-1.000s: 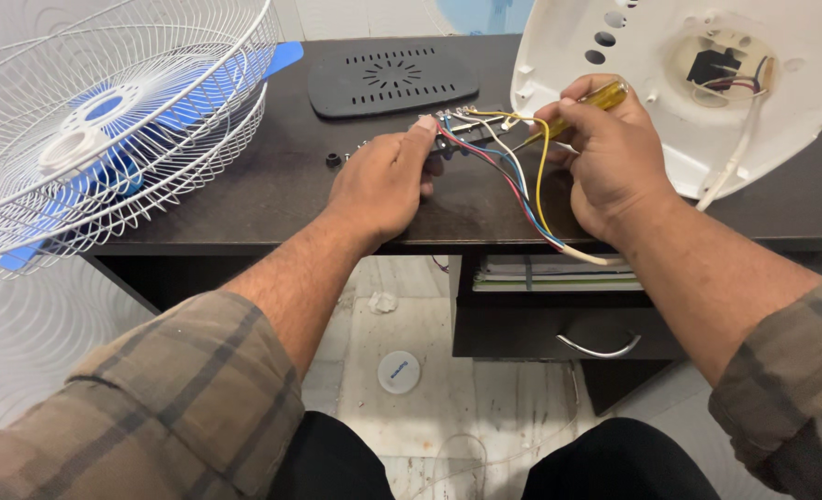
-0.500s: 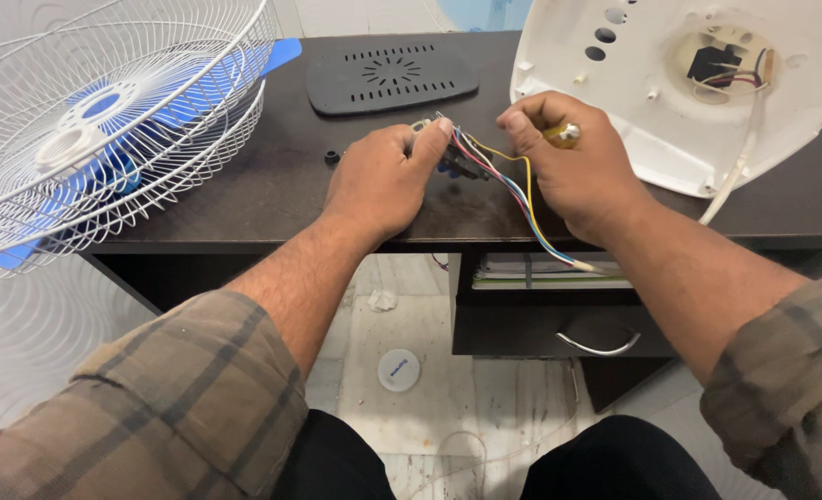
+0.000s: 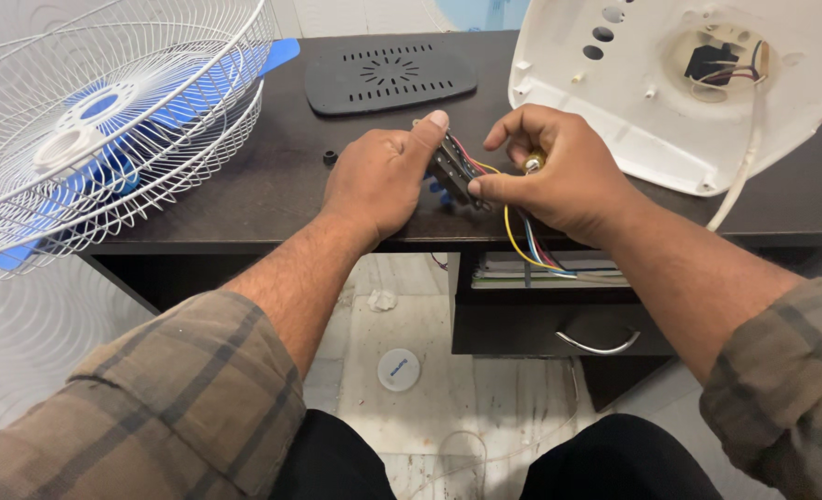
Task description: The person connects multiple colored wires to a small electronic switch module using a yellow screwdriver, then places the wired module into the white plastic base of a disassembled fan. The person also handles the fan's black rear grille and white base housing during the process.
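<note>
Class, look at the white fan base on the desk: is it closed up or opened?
Opened. The white fan base lies underside up, its round cavity exposing wiring, and the dark vented cover plate lies apart on the desk.

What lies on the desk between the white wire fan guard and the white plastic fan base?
In the head view, a dark vented cover plate lies between fan guard and fan base, nearer the far edge of the desk.
</note>
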